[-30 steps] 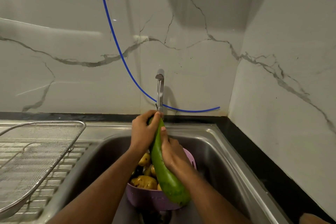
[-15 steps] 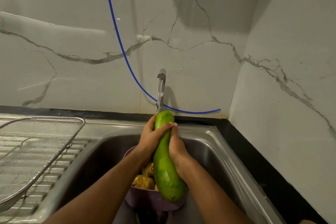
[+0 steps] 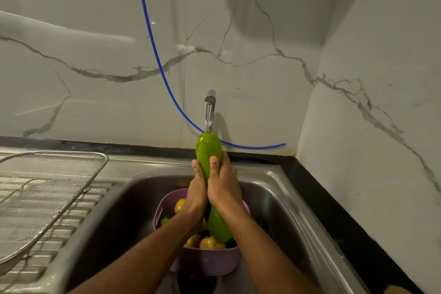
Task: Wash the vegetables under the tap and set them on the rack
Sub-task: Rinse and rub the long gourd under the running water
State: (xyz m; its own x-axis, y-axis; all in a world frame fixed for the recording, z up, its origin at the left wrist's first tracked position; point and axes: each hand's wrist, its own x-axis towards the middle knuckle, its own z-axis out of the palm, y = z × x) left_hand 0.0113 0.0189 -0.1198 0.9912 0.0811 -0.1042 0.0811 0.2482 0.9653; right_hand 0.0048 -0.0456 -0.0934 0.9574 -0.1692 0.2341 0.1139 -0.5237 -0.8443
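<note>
One long green gourd; one lilac basket at 6 o'clock holding at least three yellow vegetables; one tap; one mesh rack at 9 o'clock; two hands; one blue hose.

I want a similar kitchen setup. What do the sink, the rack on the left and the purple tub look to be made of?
Sink: likely stainless steel, brushed, with soft grey reflections. Rack: fine metal mesh on a wire rim; you can see the ribbed drainboard through it. Purple tub: probably plastic, matte, uniformly coloured with a moulded rim.
</note>
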